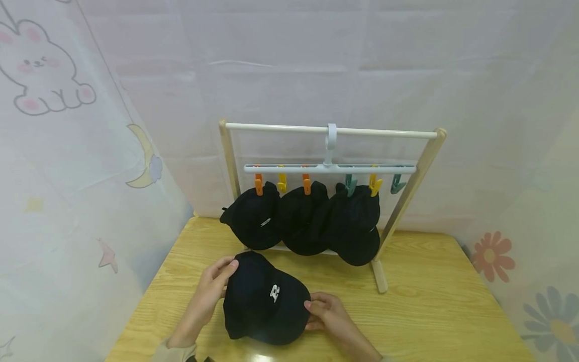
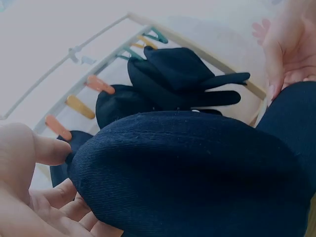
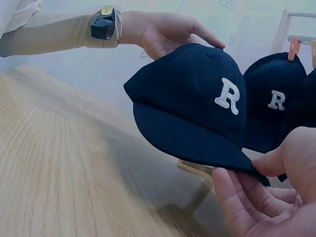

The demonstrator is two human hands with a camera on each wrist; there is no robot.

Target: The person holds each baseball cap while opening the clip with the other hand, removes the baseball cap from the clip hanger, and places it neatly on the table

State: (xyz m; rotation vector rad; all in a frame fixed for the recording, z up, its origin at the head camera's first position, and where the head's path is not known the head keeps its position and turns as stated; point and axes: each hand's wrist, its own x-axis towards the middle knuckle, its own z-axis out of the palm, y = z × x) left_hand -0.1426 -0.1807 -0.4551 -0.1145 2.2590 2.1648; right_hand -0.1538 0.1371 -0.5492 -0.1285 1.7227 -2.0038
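Observation:
A dark baseball cap (image 1: pixel 253 301) with a white letter R is held up between both hands over the front of the table. My left hand (image 1: pixel 210 291) grips its crown, thumb on the near side and fingers behind, as the left wrist view also shows. At the brim's end, my right hand (image 1: pixel 332 319) pinches the cloth between thumb and fingers; in the right wrist view the brim (image 3: pixel 192 138) faces down toward that hand. Behind, several similar dark caps (image 1: pixel 353 221) hang in a row from clips on a hanger (image 1: pixel 294 169).
The hanger hooks onto the white top bar (image 1: pixel 384 132) of a wooden rack standing on the wooden table (image 1: pixel 434 291). Orange, yellow and green clips line it; the rightmost green clip (image 1: pixel 398 184) holds no cap. Printed cloth (image 1: pixel 289 65) surrounds the table's back and sides.

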